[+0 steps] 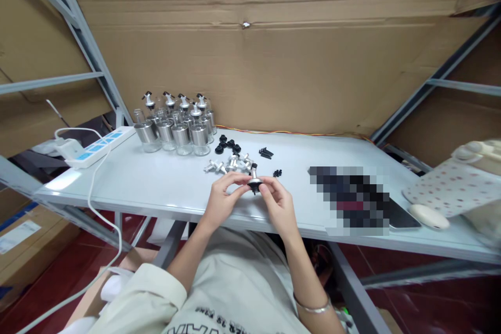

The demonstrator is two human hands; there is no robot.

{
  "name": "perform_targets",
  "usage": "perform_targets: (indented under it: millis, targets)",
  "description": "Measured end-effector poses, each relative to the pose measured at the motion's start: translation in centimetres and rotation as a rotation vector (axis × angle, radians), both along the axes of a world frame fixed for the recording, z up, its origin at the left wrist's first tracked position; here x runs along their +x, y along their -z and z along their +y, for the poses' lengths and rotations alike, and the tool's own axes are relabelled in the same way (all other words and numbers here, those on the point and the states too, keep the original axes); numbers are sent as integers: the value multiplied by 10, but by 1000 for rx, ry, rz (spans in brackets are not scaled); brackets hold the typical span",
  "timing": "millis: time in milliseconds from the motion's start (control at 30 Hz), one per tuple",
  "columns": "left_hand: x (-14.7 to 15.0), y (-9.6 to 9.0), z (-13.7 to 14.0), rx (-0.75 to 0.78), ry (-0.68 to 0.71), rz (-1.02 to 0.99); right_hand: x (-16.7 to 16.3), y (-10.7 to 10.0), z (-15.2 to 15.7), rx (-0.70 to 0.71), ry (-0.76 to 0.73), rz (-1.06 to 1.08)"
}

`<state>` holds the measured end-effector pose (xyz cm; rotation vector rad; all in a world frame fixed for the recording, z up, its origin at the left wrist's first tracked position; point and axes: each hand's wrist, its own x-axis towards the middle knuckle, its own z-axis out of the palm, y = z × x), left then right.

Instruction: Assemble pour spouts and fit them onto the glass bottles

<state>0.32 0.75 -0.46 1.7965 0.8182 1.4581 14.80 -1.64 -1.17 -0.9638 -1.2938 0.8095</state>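
Pale shirt (235,276) below silvery spout (254,173) (black at both ends), upright, pinched by fingers (267,195) of both hands (221,196) (282,209).

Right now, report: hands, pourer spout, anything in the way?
Left fingers and right fingers on pourer spout. Black tip up. Nearest clutter: loose white spouts, just beyond.

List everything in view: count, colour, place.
Table: one, pale, centre
Cardboard: several, brown, behind
Frame bars: several, grey, sides
Bottles: several, clear and silver, back left
Power strip: one, white, left
Cable: one, white, left
Stoppers: several, black, middle
Loose spouts: several, white, middle
Small parts: several, black, middle
Flat object: one, dark, right
Oval object: one, cream, right
Spotted object: one, white, right
Held spout: one, silver and black, front
Shirt: one, pale, bottom
Left hand, right hand: two, bare, front
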Motion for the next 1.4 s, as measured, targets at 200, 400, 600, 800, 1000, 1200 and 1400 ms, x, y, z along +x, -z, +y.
perform_targets:
  millis: [200, 400, 600, 800, 1000, 1200, 1400]
  targets:
    - [-1, -1, -1, 79, -34, 55, -2, 3, 0, 13, 31, 35]
    - [-3, 0, -1, 119, -41, 127, 1, 2, -1, 47, 4, -45]
    - [-1, 0, -2, 118, -54, 118, -1, 2, -1, 108, 14, -125]
    - [-2, -5, 2, 152, -153, 212, -3, 5, -1, 112, 187, -8]
    - [-19, -5, 23, 147, -528, 590, 2, 6, 3, 35, 232, 50]
    - [-16, 7, 25, 136, -418, 790, 2, 8, 3, 20, 229, 88]
    - [-15, 2, 20, 106, -463, 826, -1, 7, 3, -9, 169, 95]
